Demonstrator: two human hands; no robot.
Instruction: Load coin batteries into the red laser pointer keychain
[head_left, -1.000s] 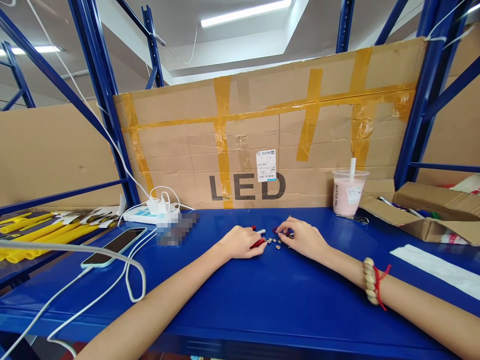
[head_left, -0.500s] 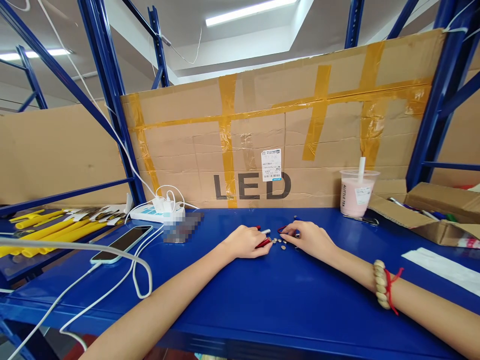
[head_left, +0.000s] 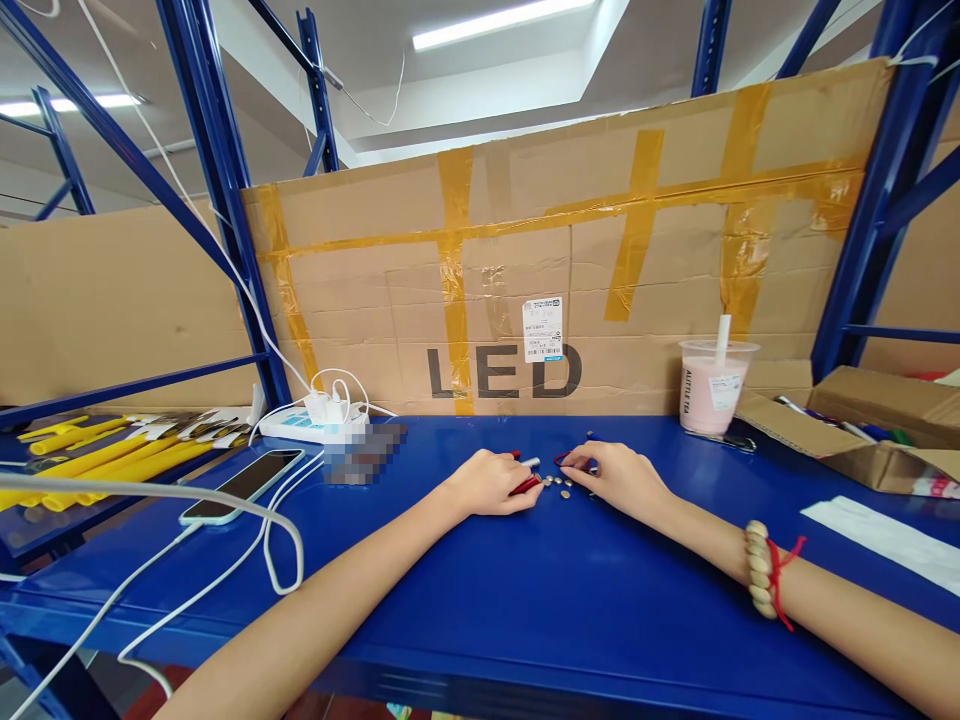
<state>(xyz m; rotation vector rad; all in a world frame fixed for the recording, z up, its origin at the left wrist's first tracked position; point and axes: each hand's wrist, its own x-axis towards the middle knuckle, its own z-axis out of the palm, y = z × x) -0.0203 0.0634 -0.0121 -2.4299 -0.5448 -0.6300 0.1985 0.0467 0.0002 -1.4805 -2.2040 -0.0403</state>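
Observation:
My left hand (head_left: pixel 491 484) rests on the blue tabletop with its fingers curled around slim red pen-like pieces (head_left: pixel 526 484). A short whitish stick (head_left: pixel 531 463) pokes out by its fingertips. Just to the right, my right hand (head_left: pixel 616 472) is bent over the table with the fingers drawn together. Whatever it pinches is hidden, and a small dark red piece (head_left: pixel 561 459) shows at its fingertips. Several small round metallic discs, like button cells (head_left: pixel 565 494), lie scattered between the two hands. A small dark bit (head_left: pixel 592 436) sits behind my right hand.
A pink drink cup with a straw (head_left: pixel 716 390) stands back right, before an open cardboard box (head_left: pixel 885 455). White paper (head_left: pixel 889 540) lies at right. At left are a phone (head_left: pixel 244 488), a power strip (head_left: pixel 315 425), loose white cables and yellow-handled tools (head_left: pixel 135 465).
Both hands stay almost where they were, with hardly any visible finger movement. The small discs between them look much the same.

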